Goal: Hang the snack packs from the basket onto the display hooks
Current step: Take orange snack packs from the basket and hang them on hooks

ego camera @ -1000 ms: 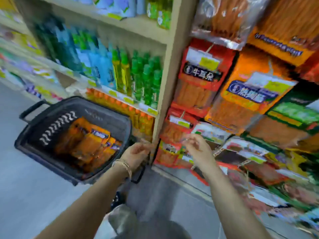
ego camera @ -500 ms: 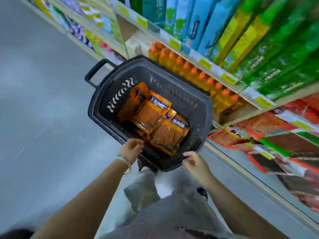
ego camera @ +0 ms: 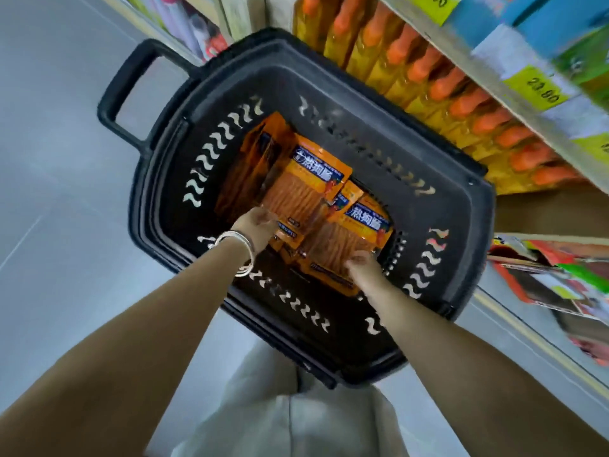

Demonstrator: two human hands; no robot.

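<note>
A black plastic basket (ego camera: 454, 206) stands on the floor below me with several orange snack packs in it. My left hand (ego camera: 255, 222), with a bracelet on the wrist, grips the lower edge of the middle snack pack (ego camera: 303, 189). My right hand (ego camera: 361, 263) holds the bottom of the right-hand snack pack (ego camera: 349, 239). More orange packs (ego camera: 250, 166) lean against the basket's left side. The fingertips of both hands are hidden under the packs.
Shelves run along the right: yellow bottles with orange caps (ego camera: 438, 84) on the low shelf, price tags (ego camera: 540, 90) on the shelf edge, hanging snack bags (ego camera: 560, 275) at the far right. Grey floor (ego camera: 66, 209) lies to the left. My light trousers (ego camera: 290, 407) are below.
My view tipped down from the snack display to the basket. Both hands dropped from the display, past the basket rim, into the basket and took hold of orange packs.
</note>
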